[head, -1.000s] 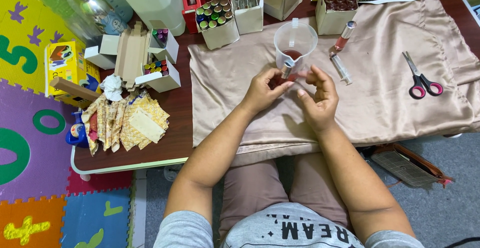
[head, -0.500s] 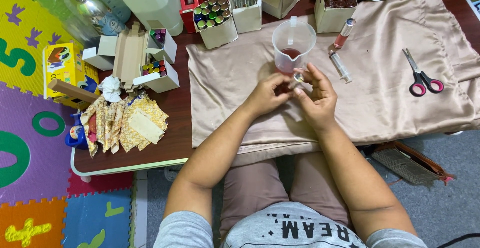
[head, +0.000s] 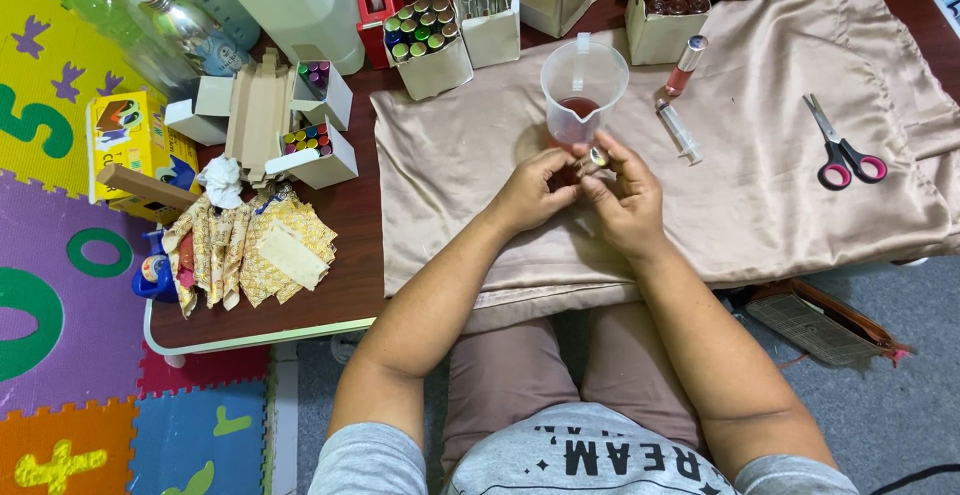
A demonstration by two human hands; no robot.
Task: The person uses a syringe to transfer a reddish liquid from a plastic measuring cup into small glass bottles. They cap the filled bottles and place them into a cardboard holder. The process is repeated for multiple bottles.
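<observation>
1. Scissors (head: 845, 158) with red-and-black handles lie on the tan satin cloth (head: 760, 205), well to the right.
2. A syringe (head: 679, 132) lies on the cloth beside a small vial of pink liquid (head: 686, 65).
3. Open cardboard boxes of capped little bottles (head: 428, 40) stand along the table's far edge.
4. A heap of yellow patterned pouches (head: 245, 250) lies at the left of the brown table (head: 350, 215).
5. Clear plastic bottles (head: 175, 25) stand at the far left corner.
6. Coloured foam mats (head: 60, 285) cover the floor.

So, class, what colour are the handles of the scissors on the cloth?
Pink-red with grey trim on the scissors, seen in the head view.
</observation>
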